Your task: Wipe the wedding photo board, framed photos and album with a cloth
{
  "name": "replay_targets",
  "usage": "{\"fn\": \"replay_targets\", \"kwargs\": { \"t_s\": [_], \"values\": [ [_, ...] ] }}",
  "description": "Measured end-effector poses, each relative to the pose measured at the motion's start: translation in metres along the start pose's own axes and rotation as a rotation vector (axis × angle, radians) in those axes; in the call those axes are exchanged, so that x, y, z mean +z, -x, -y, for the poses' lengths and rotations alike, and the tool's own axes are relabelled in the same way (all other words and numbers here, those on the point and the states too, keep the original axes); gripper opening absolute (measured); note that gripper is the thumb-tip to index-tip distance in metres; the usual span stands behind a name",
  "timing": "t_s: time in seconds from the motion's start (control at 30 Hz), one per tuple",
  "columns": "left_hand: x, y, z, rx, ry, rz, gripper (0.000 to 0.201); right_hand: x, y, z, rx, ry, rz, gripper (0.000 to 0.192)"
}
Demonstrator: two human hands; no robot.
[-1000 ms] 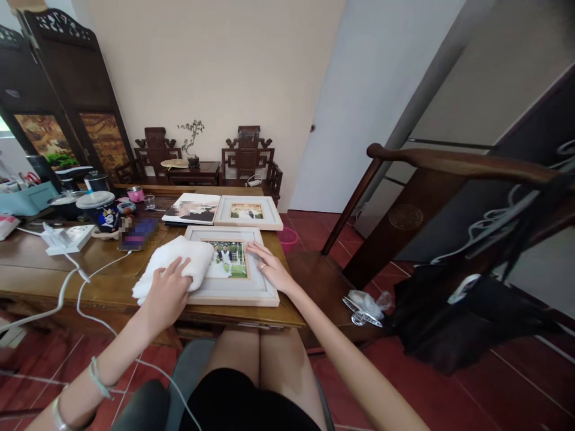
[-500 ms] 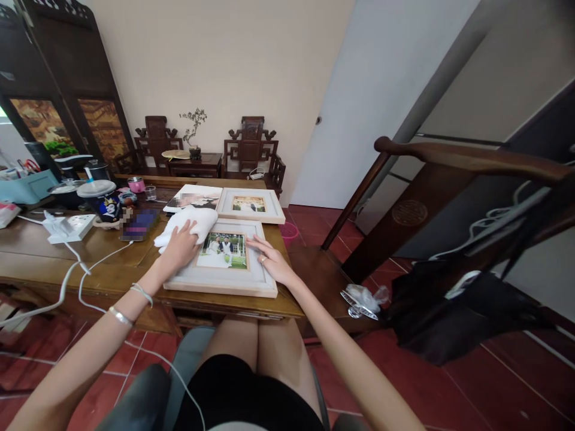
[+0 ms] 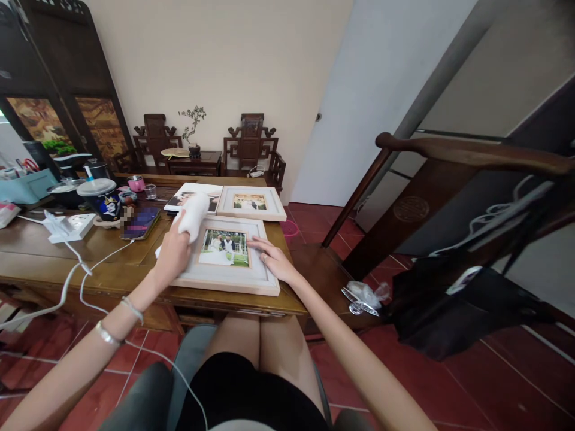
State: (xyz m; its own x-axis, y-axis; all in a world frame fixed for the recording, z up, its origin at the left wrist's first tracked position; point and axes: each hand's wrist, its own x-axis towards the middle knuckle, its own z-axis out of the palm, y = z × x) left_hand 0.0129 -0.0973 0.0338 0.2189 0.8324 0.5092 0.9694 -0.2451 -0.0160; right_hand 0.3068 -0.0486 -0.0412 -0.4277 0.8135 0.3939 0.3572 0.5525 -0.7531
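A white-framed photo (image 3: pixel 224 247) of two people outdoors lies flat on the wooden table near its front edge. My left hand (image 3: pixel 174 250) is closed around a bunched white cloth (image 3: pixel 194 216) at the frame's left side; the cloth covers part of the frame's upper left. On the frame's right border rests my right hand (image 3: pixel 273 259), its fingers stretched out flat toward the photo. A second framed photo (image 3: pixel 251 203) lies just behind, and a white picture panel (image 3: pixel 191 194) sits to its left, partly hidden by the cloth.
At the left of the wooden table (image 3: pixel 130 263) are a phone (image 3: pixel 141 224) on a cable, a white power strip (image 3: pixel 74 227), a lidded cup (image 3: pixel 105 200) and a blue organizer box (image 3: pixel 29 185). A wooden chair (image 3: pixel 411 206) stands at the right, holding a black bag (image 3: pixel 449 311).
My left hand has turned and shifted slightly left, and the cloth, spread flatter before, is now bunched up and raised. My right hand stays on the frame's right border.
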Motion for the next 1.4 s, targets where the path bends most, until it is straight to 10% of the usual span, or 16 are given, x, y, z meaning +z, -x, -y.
{"fn": "replay_targets", "kwargs": {
  "t_s": [0.4, 0.9, 1.4],
  "values": [
    [0.028, -0.064, 0.004, 0.202, -0.145, 0.326, 0.033, 0.001, 0.000, -0.008, -0.052, 0.008, -0.004, 0.050],
    [-0.048, 0.051, -0.043, 0.288, -0.106, 0.550, 0.028, 0.003, -0.001, -0.003, -0.002, 0.000, -0.057, 0.053],
    [0.036, -0.066, -0.016, 0.170, -0.102, 0.399, 0.040, 0.000, 0.000, -0.002, -0.013, 0.011, -0.013, 0.055]
  ]
}}
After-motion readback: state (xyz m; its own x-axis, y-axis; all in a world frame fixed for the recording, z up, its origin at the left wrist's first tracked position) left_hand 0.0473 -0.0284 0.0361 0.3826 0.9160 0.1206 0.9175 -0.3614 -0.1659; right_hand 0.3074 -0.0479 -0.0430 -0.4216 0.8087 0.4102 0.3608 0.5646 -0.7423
